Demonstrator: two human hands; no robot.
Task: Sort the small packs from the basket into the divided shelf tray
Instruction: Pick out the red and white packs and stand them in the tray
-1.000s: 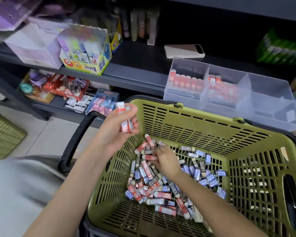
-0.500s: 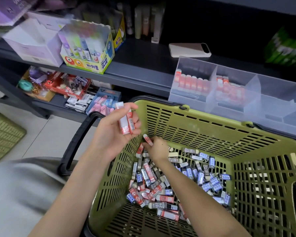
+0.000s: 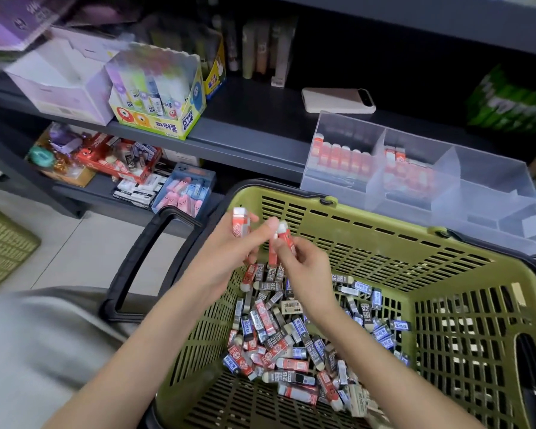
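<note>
Up from the pile [image 3: 291, 345], the right hand [image 3: 304, 267] pinches a red pack [image 3: 283, 238] beside the left hand [image 3: 226, 255], which grips a bunch [image 3: 240, 222]; the tray [image 3: 492, 181] beyond is part-filled, and the basket [image 3: 384, 218] beneath is still heaped.

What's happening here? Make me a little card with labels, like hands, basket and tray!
Left hand: grips red packs above the basket
Right hand: pinches a single pack, red, right beside the left hand
Basket: green, holds a pile of packs in red, blue and grey
Tray: clear, divided, on the shelf behind the basket
Sorted packs: red, in the tray's two left sections
Phone: lies on the shelf behind the tray
</note>
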